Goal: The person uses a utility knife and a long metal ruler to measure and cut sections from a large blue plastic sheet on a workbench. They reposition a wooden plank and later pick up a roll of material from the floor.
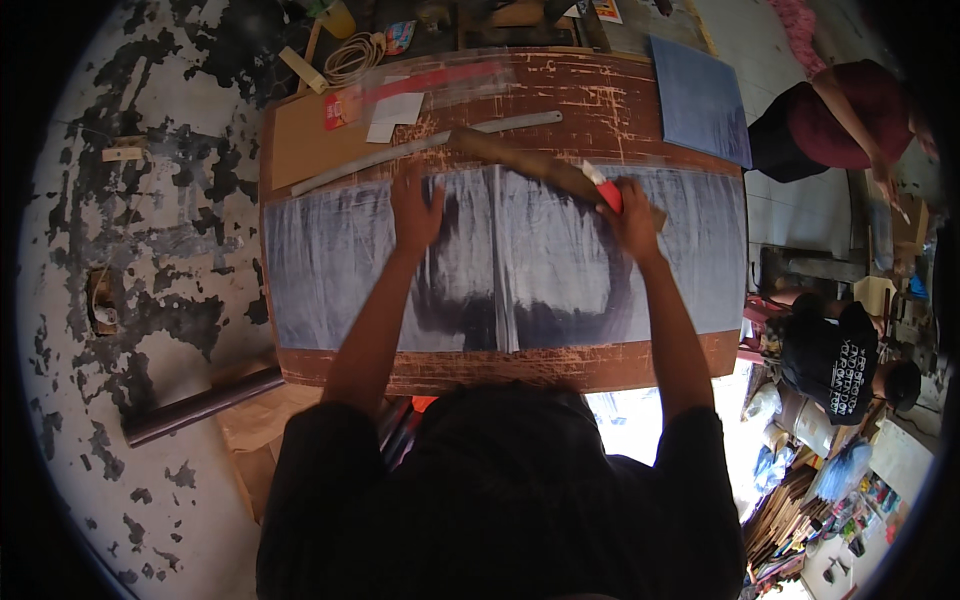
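A wide, shiny grey-blue sheet (340, 265) lies across the worktable, with a raised seam or fold (503, 270) running down its middle. My left hand (415, 212) is over its upper left half, fingers apart and holding nothing. My right hand (632, 222) grips a small red object with a white end (609, 193); its exact kind is hard to make out. Beneath that hand, a brown wooden bar (525, 160) slants across the sheet's far edge. A long metal ruler (410, 148) lies beyond my left hand, near the bar's left end.
Brown cardboard (310, 145), white paper pieces (393, 118) and a clear-and-red strip (440, 82) lie on the scratched brown table (580, 90). A blue panel (700, 100) sits at the far right corner. Two other people (850, 115) are to the right; a peeling wall (150, 250) stands left.
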Demonstrator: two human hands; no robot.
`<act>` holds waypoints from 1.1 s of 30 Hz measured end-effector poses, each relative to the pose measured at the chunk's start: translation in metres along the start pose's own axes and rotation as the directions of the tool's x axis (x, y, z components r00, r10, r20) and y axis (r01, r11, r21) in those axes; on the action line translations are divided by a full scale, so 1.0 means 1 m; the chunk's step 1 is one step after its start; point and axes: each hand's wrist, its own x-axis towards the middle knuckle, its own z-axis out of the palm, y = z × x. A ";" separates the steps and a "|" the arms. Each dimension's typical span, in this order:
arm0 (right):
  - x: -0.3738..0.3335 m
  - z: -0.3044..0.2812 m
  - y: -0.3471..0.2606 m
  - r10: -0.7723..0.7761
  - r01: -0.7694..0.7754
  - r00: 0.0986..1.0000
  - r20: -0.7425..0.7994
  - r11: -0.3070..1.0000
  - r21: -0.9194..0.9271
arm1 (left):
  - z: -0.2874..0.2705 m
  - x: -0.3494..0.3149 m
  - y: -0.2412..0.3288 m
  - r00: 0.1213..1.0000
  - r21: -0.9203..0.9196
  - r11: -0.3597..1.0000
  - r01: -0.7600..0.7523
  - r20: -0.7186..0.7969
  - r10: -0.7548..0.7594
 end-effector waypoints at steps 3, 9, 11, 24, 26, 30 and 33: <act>0.059 0.005 0.011 0.014 -0.009 0.990 0.142 0.999 -0.032 | -0.035 -0.082 0.029 0.985 -0.083 0.993 0.087 0.156 -0.073; 0.138 0.030 0.025 -0.110 0.176 0.960 0.256 0.952 -0.249 | -0.088 -0.185 0.079 0.924 -0.176 0.980 0.088 0.381 -0.014; 0.149 0.033 0.029 -0.037 0.170 0.936 0.349 0.917 -0.360 | -0.092 -0.195 0.089 0.896 -0.234 0.969 0.076 0.442 0.037; 0.052 0.041 -0.054 -0.132 0.143 0.989 0.058 0.959 -0.245 | -0.061 -0.203 0.104 0.813 -0.352 0.930 -0.108 0.507 0.287; -0.015 0.035 -0.077 -0.190 0.200 0.976 0.103 0.975 -0.095 | -0.060 -0.203 0.104 0.808 -0.365 0.923 -0.119 0.505 0.304; -0.144 0.034 -0.132 -0.217 0.191 0.913 0.344 0.975 0.110 | -0.063 -0.199 0.101 0.790 -0.373 0.913 -0.165 0.504 0.349; -0.203 0.043 -0.155 -0.175 0.148 0.888 0.425 0.984 0.097 | -0.063 -0.201 0.097 0.797 -0.399 0.896 -0.196 0.467 0.383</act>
